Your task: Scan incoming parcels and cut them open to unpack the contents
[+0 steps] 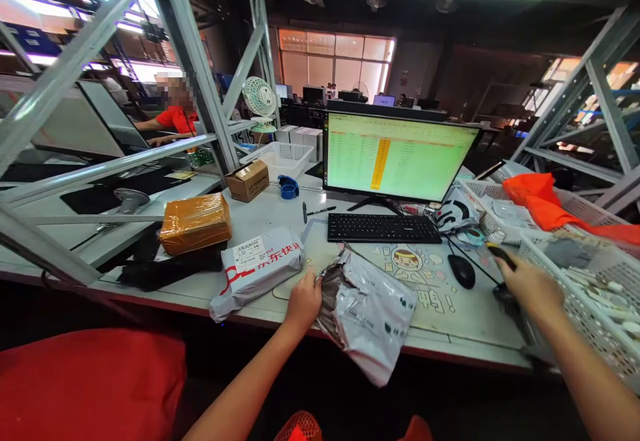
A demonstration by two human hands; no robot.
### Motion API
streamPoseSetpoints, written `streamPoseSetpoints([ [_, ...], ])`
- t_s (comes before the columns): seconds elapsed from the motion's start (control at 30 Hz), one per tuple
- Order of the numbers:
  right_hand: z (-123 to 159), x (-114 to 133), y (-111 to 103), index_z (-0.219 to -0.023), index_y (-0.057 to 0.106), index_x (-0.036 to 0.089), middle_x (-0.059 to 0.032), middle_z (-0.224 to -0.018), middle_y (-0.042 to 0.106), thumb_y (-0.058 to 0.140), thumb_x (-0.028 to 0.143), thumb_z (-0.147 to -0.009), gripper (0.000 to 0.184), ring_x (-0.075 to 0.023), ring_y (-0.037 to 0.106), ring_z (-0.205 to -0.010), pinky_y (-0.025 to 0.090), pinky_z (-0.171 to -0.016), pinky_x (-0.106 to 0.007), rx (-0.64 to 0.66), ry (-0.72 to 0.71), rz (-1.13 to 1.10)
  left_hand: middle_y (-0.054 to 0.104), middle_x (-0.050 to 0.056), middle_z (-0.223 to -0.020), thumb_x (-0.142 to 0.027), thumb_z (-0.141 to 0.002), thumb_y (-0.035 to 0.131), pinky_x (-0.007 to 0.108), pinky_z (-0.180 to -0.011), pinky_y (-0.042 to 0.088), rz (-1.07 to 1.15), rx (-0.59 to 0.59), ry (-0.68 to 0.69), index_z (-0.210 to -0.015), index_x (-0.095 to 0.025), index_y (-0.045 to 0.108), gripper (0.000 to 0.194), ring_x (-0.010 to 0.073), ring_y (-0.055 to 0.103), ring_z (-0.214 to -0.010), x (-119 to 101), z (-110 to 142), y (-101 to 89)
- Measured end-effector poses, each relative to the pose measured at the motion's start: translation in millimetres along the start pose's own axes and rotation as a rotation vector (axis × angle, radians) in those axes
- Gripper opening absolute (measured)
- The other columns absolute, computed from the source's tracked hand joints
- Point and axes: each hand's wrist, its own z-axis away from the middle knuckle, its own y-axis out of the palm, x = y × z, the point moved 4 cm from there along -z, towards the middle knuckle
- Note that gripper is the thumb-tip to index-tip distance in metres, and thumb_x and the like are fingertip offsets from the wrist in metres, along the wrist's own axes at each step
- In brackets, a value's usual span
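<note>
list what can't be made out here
All in the head view:
- contents of the torn mailer: hidden by its plastic
- exact type of the black-and-yellow tool: blurred, partly covered by the right hand
- text on the monitor: too small
- full shape of the red fabric: cut off by the frame edges

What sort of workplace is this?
Probably a parcel-handling station in a warehouse: labelled grey mailing bag, taped brown parcel, torn mailer in the left hand, and a monitor showing a spreadsheet-like table.
</note>
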Motion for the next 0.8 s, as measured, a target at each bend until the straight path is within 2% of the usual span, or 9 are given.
streamPoseSetpoints([
  [0.03,4,-5,0,-0.135,0.064,0.018,-0.0203,-0.092,0.073,0.033,0.055,-0.103,0.058,-0.0317,0.069,-0.073,0.042,-0.057,-0.037,-0.004,-0.018,-0.024,0.065,0.01,-0.081,-0.023,-0.095,0.042,0.034,-0.071,0.042,0.035,-0.015,-0.015,-0.082,-0.021,0.053,0.017,0.0257,0.062,-0.08,4,-1,-4.5],
  [0.1,24,9,6,-0.138,0.062,0.026,-0.0146,-0.1,0.074,0.041,0.057,-0.1,0.053,-0.0305,0.07,-0.083,0.048,-0.065,-0.037,-0.005,-0.142,-0.112,0.063,0.007,-0.079,-0.027,-0.094,0.045,0.033,-0.071,0.041,0.113,-0.032,-0.033,-0.077,-0.023,0.05,0.018,0.0239,0.06,-0.079,3,-5,-8.3],
  [0.23,90,86,11,-0.138,0.061,0.032,-0.008,-0.106,0.073,0.042,0.054,-0.1,0.047,-0.0246,0.069,-0.087,0.054,-0.075,-0.034,0.022,-0.49,-0.322,0.056,0.001,-0.064,-0.032,-0.091,0.047,0.03,-0.065,0.037,0.283,-0.027,-0.069,-0.066,-0.023,0.047,0.026,0.0202,0.054,-0.068,-23,-18,-5.5],
  [0.33,124,137,-7,-0.14,0.059,0.03,-0.0078,-0.1,0.071,0.043,0.052,-0.101,0.047,-0.0227,0.068,-0.082,0.052,-0.072,-0.032,0.009,-0.676,-0.354,0.052,-0.002,-0.058,-0.036,-0.088,0.05,0.028,-0.062,0.034,0.409,0.009,-0.064,-0.064,-0.022,0.052,0.028,0.0184,0.05,-0.063,-49,-21,-10.7],
  [0.4,130,153,-23,-0.138,0.06,0.029,-0.0081,-0.094,0.069,0.044,0.052,-0.101,0.047,-0.0223,0.066,-0.077,0.05,-0.067,-0.03,-0.039,-0.726,-0.306,0.051,-0.003,-0.057,-0.04,-0.086,0.053,0.028,-0.062,0.032,0.483,0.029,-0.053,-0.064,-0.021,0.055,0.03,0.0172,0.049,-0.062,-63,-19,-20.6],
  [0.5,116,149,-39,-0.136,0.062,0.029,-0.0088,-0.092,0.068,0.043,0.055,-0.101,0.048,-0.0226,0.065,-0.077,0.047,-0.066,-0.03,-0.135,-0.723,-0.283,0.053,-0.002,-0.06,-0.046,-0.082,0.059,0.027,-0.063,0.031,0.59,0.03,-0.062,-0.063,-0.02,0.057,0.032,0.0159,0.047,-0.065,-73,-15,-39.6],
  [0.6,85,121,-35,-0.136,0.063,0.026,-0.01,-0.095,0.068,0.038,0.059,-0.101,0.054,-0.0235,0.065,-0.08,0.047,-0.069,-0.031,-0.243,-0.616,-0.351,0.051,-0.003,-0.059,-0.054,-0.076,0.064,0.026,-0.059,0.032,0.734,0.051,-0.13,-0.062,-0.02,0.055,0.038,0.0145,0.045,-0.062,-71,-16,-50.5],
  [0.67,62,98,-17,-0.137,0.061,0.023,-0.0105,-0.097,0.069,0.037,0.06,-0.101,0.058,-0.0243,0.066,-0.082,0.048,-0.07,-0.032,-0.246,-0.488,-0.404,0.051,-0.004,-0.057,-0.061,-0.071,0.065,0.026,-0.056,0.034,0.855,0.09,-0.202,-0.064,-0.02,0.053,0.043,0.0137,0.045,-0.057,-67,-20,-50.2],
  [0.8,35,63,46,-0.139,0.059,0.02,-0.0116,-0.105,0.07,0.039,0.057,-0.1,0.057,-0.0272,0.068,-0.089,0.051,-0.074,-0.035,-0.045,-0.244,-0.423,0.055,-0.003,-0.058,-0.062,-0.059,0.073,0.026,-0.055,0.04,1.059,0.134,-0.335,-0.066,-0.02,0.053,0.047,0.0129,0.05,-0.054,-57,-25,-43.1],
])
